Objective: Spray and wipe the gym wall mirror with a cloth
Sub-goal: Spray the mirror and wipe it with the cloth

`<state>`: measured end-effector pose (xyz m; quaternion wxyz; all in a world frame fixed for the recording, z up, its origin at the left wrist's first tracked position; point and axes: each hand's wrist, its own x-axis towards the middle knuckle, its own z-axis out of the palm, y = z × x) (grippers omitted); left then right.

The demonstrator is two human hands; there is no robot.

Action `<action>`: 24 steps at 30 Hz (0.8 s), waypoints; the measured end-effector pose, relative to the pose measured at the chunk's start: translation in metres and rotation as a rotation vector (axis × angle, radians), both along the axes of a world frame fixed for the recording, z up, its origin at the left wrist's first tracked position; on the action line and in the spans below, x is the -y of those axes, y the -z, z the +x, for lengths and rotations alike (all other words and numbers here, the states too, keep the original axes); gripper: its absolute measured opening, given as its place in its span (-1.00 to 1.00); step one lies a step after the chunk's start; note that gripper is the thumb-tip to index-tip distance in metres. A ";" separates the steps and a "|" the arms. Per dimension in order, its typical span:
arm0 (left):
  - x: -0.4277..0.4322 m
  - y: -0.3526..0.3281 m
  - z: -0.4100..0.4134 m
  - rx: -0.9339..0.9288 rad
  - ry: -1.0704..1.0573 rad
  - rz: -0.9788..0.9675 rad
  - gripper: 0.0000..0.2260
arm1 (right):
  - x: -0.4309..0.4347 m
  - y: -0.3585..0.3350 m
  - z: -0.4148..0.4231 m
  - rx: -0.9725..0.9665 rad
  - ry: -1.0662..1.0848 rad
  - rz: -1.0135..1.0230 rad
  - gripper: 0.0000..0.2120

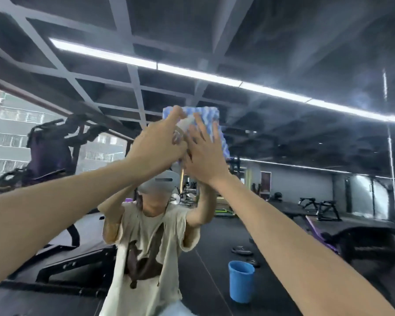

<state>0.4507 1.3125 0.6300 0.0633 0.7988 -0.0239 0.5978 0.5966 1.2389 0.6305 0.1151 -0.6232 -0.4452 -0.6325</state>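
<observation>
The wall mirror (pixel 306 137) fills the view and reflects me with both arms raised. A blue-and-white patterned cloth (pixel 211 115) lies flat against the glass above head height. My right hand (pixel 203 153) presses on it with straight, spread fingers. My left hand (pixel 160 144) is right beside it, gripping a clear spray bottle (pixel 185 124) with a whitish top held against the cloth's left part. Most of the bottle is hidden behind my left hand. The glass around the cloth looks hazy and streaked.
A blue bucket (pixel 241 281) shows in the reflection on the dark floor at the lower right. A vertical mirror seam (pixel 392 156) runs down the right side. Reflected gym machines (pixel 53 151) stand at the left, benches (pixel 319 208) at the right.
</observation>
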 end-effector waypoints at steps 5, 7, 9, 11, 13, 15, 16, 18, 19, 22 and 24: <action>0.016 0.005 0.008 -0.022 -0.003 0.110 -0.65 | 0.087 0.016 0.052 -0.502 0.168 0.501 -0.48; 0.019 0.006 0.010 -0.021 -0.011 0.110 -0.64 | 0.086 0.009 0.046 -0.680 0.133 0.631 -0.48; 0.021 0.003 0.012 -0.008 -0.002 0.095 -0.65 | 0.064 -0.002 0.029 -0.664 0.101 0.560 -0.48; 0.025 -0.001 0.017 0.002 -0.005 0.062 -0.67 | 0.044 -0.002 0.012 -0.409 0.098 0.232 -0.44; 0.032 -0.005 0.021 0.024 -0.009 0.011 -0.68 | 0.041 -0.001 0.007 -0.207 0.092 -0.088 -0.36; 0.040 -0.006 0.028 0.018 -0.004 -0.006 -0.68 | 0.063 -0.009 0.024 -0.181 0.102 -0.127 -0.45; 0.042 -0.005 0.032 0.011 0.004 -0.009 -0.68 | 0.077 -0.013 0.036 -0.233 0.112 -0.051 -0.48; 0.052 -0.002 0.043 -0.003 0.024 0.015 -0.68 | 0.115 -0.012 0.067 -0.402 0.132 0.222 -0.48; 0.058 -0.003 0.048 -0.009 0.029 0.040 -0.68 | 0.134 -0.008 0.084 -0.481 0.129 0.356 -0.48; 0.082 -0.009 0.063 -0.046 0.027 0.073 -0.67 | 0.187 0.018 0.127 -0.654 0.089 0.654 -0.49; 0.098 -0.015 0.076 -0.046 0.030 0.078 -0.66 | 0.221 0.019 0.147 -0.813 0.048 0.821 -0.49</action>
